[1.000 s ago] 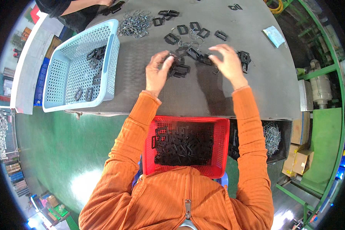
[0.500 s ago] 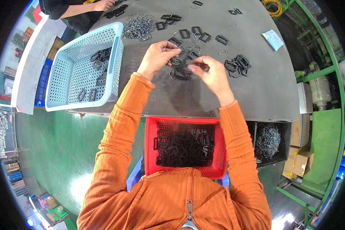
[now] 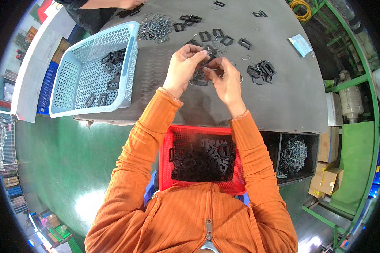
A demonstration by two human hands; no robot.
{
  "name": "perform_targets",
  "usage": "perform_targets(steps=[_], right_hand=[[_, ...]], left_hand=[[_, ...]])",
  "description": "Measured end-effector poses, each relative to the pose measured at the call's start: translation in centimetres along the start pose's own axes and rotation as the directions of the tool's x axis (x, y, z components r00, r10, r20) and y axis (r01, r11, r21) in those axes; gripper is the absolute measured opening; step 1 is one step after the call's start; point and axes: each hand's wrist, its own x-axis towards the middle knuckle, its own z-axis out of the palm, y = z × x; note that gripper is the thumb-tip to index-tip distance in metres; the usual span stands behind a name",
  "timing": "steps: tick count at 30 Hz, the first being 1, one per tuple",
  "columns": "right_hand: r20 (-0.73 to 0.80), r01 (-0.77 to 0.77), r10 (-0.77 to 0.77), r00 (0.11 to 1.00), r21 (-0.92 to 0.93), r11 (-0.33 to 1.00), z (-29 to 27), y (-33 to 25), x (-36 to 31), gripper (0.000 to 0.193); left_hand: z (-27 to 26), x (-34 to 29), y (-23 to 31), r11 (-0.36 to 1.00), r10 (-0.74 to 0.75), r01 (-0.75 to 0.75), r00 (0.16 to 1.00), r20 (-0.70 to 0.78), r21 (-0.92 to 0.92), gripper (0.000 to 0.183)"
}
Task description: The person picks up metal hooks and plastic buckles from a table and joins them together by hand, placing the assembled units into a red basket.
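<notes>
Red basket [image 3: 165, 166] near, black buckle [image 3: 213, 53] in hand

Past the basket, over the grey table [image 3: 283, 103], the left hand [image 3: 182, 69] pinches the buckle; the right hand [image 3: 228, 82] curls close beside it, its hold unclear. Farther off, metal hooks [image 3: 155, 28] lie heaped.

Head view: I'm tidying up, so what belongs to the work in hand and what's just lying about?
Seemingly in use: black buckle in left hand; metal hooks; red basket; pale blue basket.

Probably lying about: blue face mask; yellow coil; cardboard box.
</notes>
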Motion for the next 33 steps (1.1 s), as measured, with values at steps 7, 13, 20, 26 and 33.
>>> perform_targets(steps=[7, 13, 20, 26, 33], right_hand=[[-0.142, -0.050, 0.079, 0.987, 0.200, 0.979, 1.3, -0.2, -0.5, 0.017], [-0.139, 0.085, -0.117, 0.983, -0.217, 0.972, 0.9, 1.6, -1.7, 0.012], [-0.041, -0.219, 0.228, 0.973, 0.153, 0.964, -3.2, 1.1, -0.5, 0.019], [0.155, -0.374, 0.357, 0.921, 0.098, 0.922, -7.1, 1.6, 1.4, 0.014], [0.389, -0.359, 0.492, 0.779, -0.367, 0.858, -8.2, 1.2, 4.0, 0.019]], left_hand=[[0.9, 0.3, -0.8, 0.997, -0.047, 0.036, 0.986, -0.163, -0.069, 0.019], [0.9, 0.5, -3.4, 0.944, 0.127, -0.040, 0.960, -0.250, 0.329, 0.025], [-1.0, 0.8, -4.1, 0.957, -0.279, 0.287, 0.952, -0.129, 0.045, 0.018], [-1.3, 0.9, -1.9, 0.975, -0.215, 0.210, 0.974, 0.067, 0.074, 0.021], [-3.3, 0.8, -1.5, 0.962, -0.249, 0.234, 0.964, 0.097, 0.142, 0.023]])
